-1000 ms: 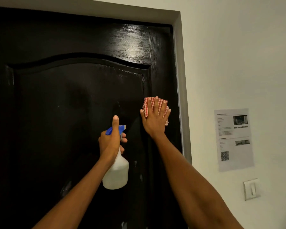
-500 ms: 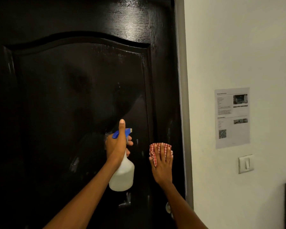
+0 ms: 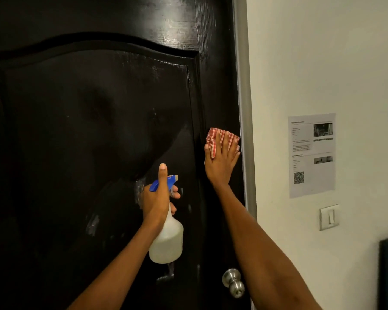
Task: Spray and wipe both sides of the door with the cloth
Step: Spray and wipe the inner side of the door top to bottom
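Your left hand [image 3: 158, 198] grips the neck of the translucent plastic spray bottle with the blue trigger head [image 3: 166, 236], thumb raised straight up and fingers curled round the trigger, holding it upright just in front of the glossy black panelled wooden door [image 3: 87, 130]. Your right hand [image 3: 221, 162], fingers straight and spread, presses the red-and-white checked cloth [image 3: 213, 137] flat against the door's right stile, close beside the grey door frame [image 3: 244, 108] and well above the round silver metal doorknob [image 3: 233, 281]. You appear to be mid-wipe on this face (pale wet streaks show on the panel behind the bottle). The next move likely calls for carrying the cloth across those streaks, then opening the door to reach its other side. Beyond, a printed paper notice [image 3: 311, 155] and a light switch [image 3: 329, 217] sit on the white wall.
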{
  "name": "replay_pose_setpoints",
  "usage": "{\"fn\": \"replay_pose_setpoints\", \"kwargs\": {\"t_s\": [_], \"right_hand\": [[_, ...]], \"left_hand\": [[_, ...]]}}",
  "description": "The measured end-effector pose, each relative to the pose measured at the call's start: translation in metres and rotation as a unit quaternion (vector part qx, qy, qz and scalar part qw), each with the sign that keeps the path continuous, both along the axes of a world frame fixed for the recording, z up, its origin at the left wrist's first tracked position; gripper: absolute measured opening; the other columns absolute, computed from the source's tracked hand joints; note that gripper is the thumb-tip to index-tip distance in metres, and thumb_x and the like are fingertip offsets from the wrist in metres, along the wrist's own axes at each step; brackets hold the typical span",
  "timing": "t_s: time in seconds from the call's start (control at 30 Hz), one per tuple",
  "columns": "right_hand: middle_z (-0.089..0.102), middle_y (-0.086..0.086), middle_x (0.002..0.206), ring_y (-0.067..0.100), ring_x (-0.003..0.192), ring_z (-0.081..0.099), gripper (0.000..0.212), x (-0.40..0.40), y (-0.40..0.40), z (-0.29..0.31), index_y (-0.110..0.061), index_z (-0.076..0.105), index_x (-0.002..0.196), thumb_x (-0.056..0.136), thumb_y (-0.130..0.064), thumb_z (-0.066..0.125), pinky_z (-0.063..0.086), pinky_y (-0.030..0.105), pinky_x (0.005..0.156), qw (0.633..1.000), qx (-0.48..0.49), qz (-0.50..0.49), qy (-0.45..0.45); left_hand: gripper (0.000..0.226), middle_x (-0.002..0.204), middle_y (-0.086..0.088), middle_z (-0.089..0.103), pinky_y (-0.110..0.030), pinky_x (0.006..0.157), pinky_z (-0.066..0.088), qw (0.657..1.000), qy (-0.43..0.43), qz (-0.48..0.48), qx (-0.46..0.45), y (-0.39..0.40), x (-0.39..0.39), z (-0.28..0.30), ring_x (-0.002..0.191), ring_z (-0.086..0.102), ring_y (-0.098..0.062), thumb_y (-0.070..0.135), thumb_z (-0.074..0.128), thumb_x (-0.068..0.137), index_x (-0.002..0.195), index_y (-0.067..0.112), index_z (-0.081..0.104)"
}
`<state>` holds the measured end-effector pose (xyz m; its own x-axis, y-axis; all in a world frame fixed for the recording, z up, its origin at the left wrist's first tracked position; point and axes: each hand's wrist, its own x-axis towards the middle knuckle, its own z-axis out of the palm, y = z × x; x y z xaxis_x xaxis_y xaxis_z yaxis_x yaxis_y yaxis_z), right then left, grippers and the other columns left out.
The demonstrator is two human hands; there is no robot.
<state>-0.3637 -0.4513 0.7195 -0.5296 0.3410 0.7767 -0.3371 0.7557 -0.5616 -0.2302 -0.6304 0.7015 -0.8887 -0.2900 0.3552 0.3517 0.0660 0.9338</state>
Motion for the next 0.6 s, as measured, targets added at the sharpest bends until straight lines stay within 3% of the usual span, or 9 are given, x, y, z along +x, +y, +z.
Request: {"fn": "replay_pose_setpoints", "kwargs": {"t_s": [0.07, 0.13, 0.23, 0.33, 0.4, 0.47, 0.6], "right_hand": [[-0.013, 0.003, 0.169, 0.025, 0.154, -0.015, 0.079, 0.003, -0.004, -0.040, -0.036, -0.027, 0.150, 0.101, -0.066, 0.027, -0.013, 0.045, 0.124, 0.995, -0.092, 0.015, -0.017], [-0.011, 0.005, 0.169, 0.026, 0.155, -0.011, 0.086, 0.005, -0.012, -0.095, -0.028, -0.019, 0.156, 0.097, -0.070, 0.028, -0.008, 0.047, 0.125, 0.977, -0.207, 0.013, -0.054], [-0.005, 0.005, 0.170, 0.026, 0.156, -0.007, 0.087, 0.008, -0.027, -0.165, -0.024, -0.007, 0.161, 0.096, -0.071, 0.027, -0.004, 0.049, 0.125, 0.920, -0.369, -0.001, -0.129], [-0.008, 0.004, 0.170, 0.027, 0.155, -0.010, 0.083, 0.011, -0.036, -0.179, -0.023, -0.008, 0.161, 0.099, -0.066, 0.027, -0.005, 0.053, 0.125, 0.851, -0.489, -0.011, -0.190], [-0.014, 0.005, 0.169, 0.032, 0.154, -0.015, 0.079, 0.014, -0.038, -0.159, -0.024, -0.012, 0.160, 0.102, -0.063, 0.024, -0.009, 0.056, 0.122, 0.835, -0.510, -0.008, -0.205], [-0.018, 0.005, 0.168, 0.034, 0.153, -0.019, 0.076, 0.013, -0.043, -0.133, -0.024, -0.015, 0.160, 0.103, -0.062, 0.020, -0.013, 0.057, 0.120, 0.846, -0.499, -0.007, -0.187], [-0.010, 0.005, 0.169, 0.030, 0.153, -0.019, 0.072, 0.004, -0.059, -0.057, -0.024, -0.005, 0.160, 0.104, -0.061, 0.020, -0.018, 0.053, 0.120, 0.934, -0.343, -0.001, -0.097]], "left_hand": [[0.082, 0.071, -0.012, 0.071, -0.030, 0.047, 0.047, 1.000, 0.001, 0.008, 0.003, 0.000, -0.003, -0.006, 0.043, 0.054, -0.020, 0.078, 0.039, 0.088, 0.082, 0.002, 0.069], [0.082, 0.072, -0.013, 0.071, -0.030, 0.046, 0.048, 1.000, 0.002, 0.008, 0.001, -0.002, -0.005, -0.012, 0.042, 0.054, -0.019, 0.077, 0.039, 0.089, 0.084, 0.000, 0.069], [0.080, 0.075, -0.016, 0.071, -0.027, 0.042, 0.047, 1.000, 0.012, 0.009, -0.005, -0.006, -0.005, -0.021, 0.040, 0.054, -0.016, 0.073, 0.040, 0.092, 0.087, -0.001, 0.069], [0.083, 0.078, -0.018, 0.072, -0.027, 0.041, 0.047, 1.000, 0.009, 0.016, -0.011, -0.013, -0.003, -0.029, 0.040, 0.054, -0.016, 0.076, 0.039, 0.087, 0.087, -0.001, 0.069], [0.085, 0.078, -0.019, 0.072, -0.028, 0.042, 0.048, 1.000, 0.009, 0.021, -0.011, -0.020, -0.001, -0.031, 0.041, 0.054, -0.018, 0.078, 0.038, 0.084, 0.087, -0.001, 0.069], [0.085, 0.078, -0.018, 0.073, -0.029, 0.044, 0.048, 0.999, 0.014, 0.028, -0.011, -0.028, 0.001, -0.030, 0.041, 0.054, -0.018, 0.078, 0.037, 0.085, 0.087, 0.000, 0.069], [0.079, 0.076, -0.014, 0.073, -0.029, 0.046, 0.048, 0.998, 0.027, 0.050, -0.013, -0.042, 0.002, -0.017, 0.043, 0.055, -0.020, 0.075, 0.036, 0.091, 0.086, 0.004, 0.070]]}}
